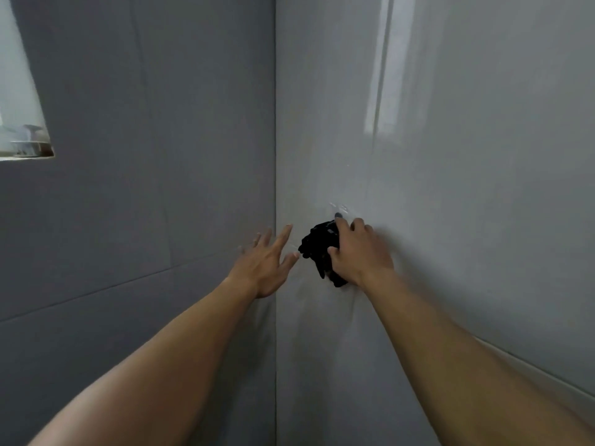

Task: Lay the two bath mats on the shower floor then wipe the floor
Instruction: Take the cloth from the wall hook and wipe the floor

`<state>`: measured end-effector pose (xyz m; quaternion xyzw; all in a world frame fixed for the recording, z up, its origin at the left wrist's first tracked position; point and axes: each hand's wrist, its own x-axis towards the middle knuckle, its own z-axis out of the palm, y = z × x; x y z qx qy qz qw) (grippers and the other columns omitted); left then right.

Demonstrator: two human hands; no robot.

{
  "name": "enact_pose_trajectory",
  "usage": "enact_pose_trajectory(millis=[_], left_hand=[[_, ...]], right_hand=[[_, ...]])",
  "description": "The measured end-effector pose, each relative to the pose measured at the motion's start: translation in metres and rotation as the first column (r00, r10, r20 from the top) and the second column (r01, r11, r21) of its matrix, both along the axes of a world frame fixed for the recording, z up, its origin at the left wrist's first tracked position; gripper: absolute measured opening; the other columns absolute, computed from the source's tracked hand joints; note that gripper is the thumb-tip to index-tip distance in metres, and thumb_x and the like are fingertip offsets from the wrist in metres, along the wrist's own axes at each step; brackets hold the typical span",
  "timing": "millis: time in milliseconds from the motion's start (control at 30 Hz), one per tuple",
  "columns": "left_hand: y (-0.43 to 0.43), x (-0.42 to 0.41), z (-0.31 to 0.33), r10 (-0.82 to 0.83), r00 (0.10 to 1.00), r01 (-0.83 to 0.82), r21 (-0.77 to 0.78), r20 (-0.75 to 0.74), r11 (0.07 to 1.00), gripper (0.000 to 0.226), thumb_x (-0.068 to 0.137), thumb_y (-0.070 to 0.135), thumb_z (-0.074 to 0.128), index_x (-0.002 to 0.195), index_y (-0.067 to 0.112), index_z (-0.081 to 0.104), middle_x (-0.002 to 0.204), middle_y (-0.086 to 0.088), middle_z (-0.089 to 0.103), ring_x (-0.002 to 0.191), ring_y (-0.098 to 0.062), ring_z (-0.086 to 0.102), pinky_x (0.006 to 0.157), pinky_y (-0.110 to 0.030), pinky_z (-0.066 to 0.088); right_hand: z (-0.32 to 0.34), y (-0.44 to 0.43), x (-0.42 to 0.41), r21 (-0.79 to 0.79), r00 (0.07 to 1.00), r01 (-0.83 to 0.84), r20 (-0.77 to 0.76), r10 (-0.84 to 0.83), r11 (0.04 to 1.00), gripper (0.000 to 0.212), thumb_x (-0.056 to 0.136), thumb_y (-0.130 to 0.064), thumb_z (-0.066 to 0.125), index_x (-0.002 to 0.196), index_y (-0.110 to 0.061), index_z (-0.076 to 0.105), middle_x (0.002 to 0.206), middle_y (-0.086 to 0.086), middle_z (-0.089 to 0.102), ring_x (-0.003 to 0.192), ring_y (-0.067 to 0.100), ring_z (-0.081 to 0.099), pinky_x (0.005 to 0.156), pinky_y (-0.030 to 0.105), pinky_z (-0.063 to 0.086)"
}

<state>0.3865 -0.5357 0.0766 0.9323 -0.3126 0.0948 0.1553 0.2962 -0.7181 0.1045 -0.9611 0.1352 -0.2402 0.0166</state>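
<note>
The black cloth [317, 244] is held bunched against the pale grey wall [450, 188], close to the vertical corner [276, 123] where that wall is met by a darker grey tiled wall [145, 188]. It is gripped by the right hand [357, 252], whose fingers [341, 225] are curled over its top, the thumb clamped on its near side; a loose end hangs below the hand. The left hand [264, 265] is stretched toward the corner just beside the cloth, its fingers [283, 236] straight and spread apart, nothing being held; whether the wall is touched cannot be told. At the upper left edge of the darker wall a recessed niche [19, 91] is seen, with a blurred pale object [27, 146] on its sill.
</note>
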Motion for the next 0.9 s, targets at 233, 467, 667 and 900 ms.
enact_pose_trajectory(millis=[233,467,667,900], left_hand=[[-0.056,0.052,0.004,-0.252,0.921,0.282,-0.063,0.297,0.957,0.062,0.098,0.06,0.024,0.154,0.032,0.024,0.148,-0.003,0.047,0.13,-0.027,0.048,0.102,-0.046,0.044],[-0.075,0.081,-0.01,-0.354,0.933,0.359,-0.159,0.062,0.92,0.08,0.082,0.047,0.063,0.152,0.034,0.026,0.141,-0.002,0.054,0.125,-0.029,0.051,0.099,-0.048,0.046],[-0.078,0.096,0.003,-0.36,0.933,0.355,-0.182,0.006,0.917,0.044,0.081,0.015,0.073,0.124,0.023,0.063,0.093,0.003,0.069,0.086,-0.017,0.063,0.07,-0.027,0.046],[-0.076,0.101,0.02,-0.367,0.928,0.35,-0.178,-0.07,0.92,0.018,0.089,0.02,0.066,0.105,0.02,0.058,0.101,-0.003,0.062,0.083,-0.021,0.061,0.066,-0.03,0.046]], right_hand=[[0.0,-0.002,0.024,-0.059,0.985,0.169,0.046,-0.167,0.984,0.036,0.089,-0.028,0.051,0.123,-0.015,0.049,0.112,0.01,0.063,0.104,0.031,0.056,0.077,0.037,0.044],[0.0,-0.002,0.022,-0.117,0.96,0.28,0.018,-0.28,0.953,0.015,0.093,-0.014,0.047,0.102,-0.009,0.058,0.105,0.012,0.066,0.096,0.031,0.058,0.066,0.033,0.031],[0.011,0.003,0.019,-0.099,0.951,0.308,0.052,-0.304,0.946,0.008,0.09,-0.007,0.046,0.094,-0.012,0.05,0.1,0.009,0.065,0.092,0.028,0.054,0.063,0.033,0.029],[0.015,0.003,0.014,-0.123,0.945,0.318,0.125,-0.303,0.94,0.011,0.089,-0.008,0.047,0.09,-0.014,0.039,0.093,0.008,0.065,0.08,0.026,0.047,0.062,0.034,0.027]])
